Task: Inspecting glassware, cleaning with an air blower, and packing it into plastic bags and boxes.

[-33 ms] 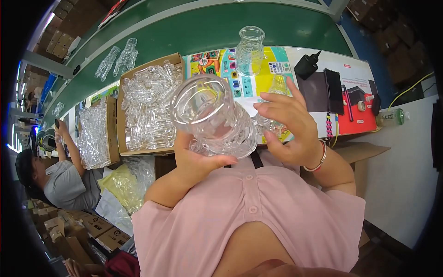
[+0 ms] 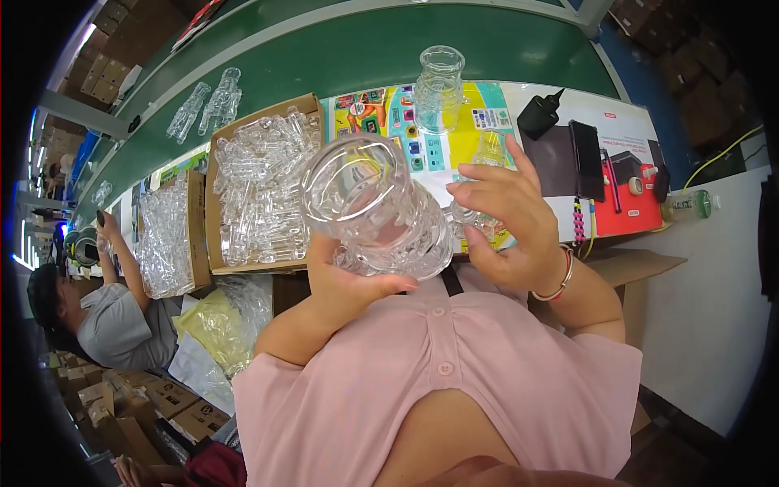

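Note:
A large clear vessel [image 2: 369, 207] with a round rim and ridged sides is in my left hand [image 2: 347, 284], tilted with its wide mouth toward me. My left thumb presses along its lower side, while the other fingers are hidden behind it. To the right of the vessel, my right hand [image 2: 515, 219] is raised with fingers curved and apart, holding nothing that I can see. Just beyond those fingers stands a smaller clear piece [image 2: 489, 148], partly covered by the hand. A similar tall clear vessel [image 2: 441, 93] stands upright farther back on the printed sheet.
Left of me, a cardboard box [image 2: 213, 235] is filled with clear tube-like pieces, beside a second filled box [image 2: 197, 231]. A black dropper bottle [image 2: 539, 116], a phone [image 2: 586, 158] and a tape roll [image 2: 635, 186] lie right. A co-worker [image 2: 126, 325] sits at far left.

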`<state>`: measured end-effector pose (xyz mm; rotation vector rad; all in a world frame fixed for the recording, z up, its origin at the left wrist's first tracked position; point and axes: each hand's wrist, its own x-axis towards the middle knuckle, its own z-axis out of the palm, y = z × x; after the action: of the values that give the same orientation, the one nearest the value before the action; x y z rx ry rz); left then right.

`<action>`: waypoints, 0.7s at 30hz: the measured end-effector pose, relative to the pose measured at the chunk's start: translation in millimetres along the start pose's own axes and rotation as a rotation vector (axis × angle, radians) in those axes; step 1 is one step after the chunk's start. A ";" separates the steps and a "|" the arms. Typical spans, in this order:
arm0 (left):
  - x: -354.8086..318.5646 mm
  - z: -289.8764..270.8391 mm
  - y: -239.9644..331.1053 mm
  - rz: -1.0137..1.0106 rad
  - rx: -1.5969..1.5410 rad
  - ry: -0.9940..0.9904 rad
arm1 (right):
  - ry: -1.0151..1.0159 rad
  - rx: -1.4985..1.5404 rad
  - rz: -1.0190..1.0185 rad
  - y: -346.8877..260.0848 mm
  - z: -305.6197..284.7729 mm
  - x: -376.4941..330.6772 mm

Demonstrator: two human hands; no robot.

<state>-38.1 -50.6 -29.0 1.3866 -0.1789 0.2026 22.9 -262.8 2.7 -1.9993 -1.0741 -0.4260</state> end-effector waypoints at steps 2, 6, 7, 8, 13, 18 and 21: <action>-2.0 1.7 1.3 0.015 0.006 -0.002 | 0.025 -0.009 -0.001 -0.2 1.5 -0.5; -4.0 5.3 6.4 -0.083 -0.056 0.026 | 0.028 0.028 0.045 -0.1 3.3 -1.5; -4.6 5.6 6.5 -0.102 -0.070 0.032 | 0.023 0.044 0.059 -0.1 3.1 -1.4; -3.8 4.5 6.0 -0.104 -0.068 0.034 | 0.016 0.062 0.071 0.6 3.1 -0.9; 8.4 -8.5 10.7 0.129 0.680 -0.333 | 0.034 0.134 0.064 3.9 5.2 -1.7; 6.0 -5.9 4.2 0.041 0.351 -0.140 | 0.046 0.204 0.055 12.2 8.5 -0.4; 3.8 -6.9 4.0 0.125 0.371 -0.221 | -0.054 0.345 0.044 20.7 9.7 1.0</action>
<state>-35.4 -42.9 -25.4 1.7687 -0.4293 0.1922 39.5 -261.2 -13.0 -1.7312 -1.0555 -0.1509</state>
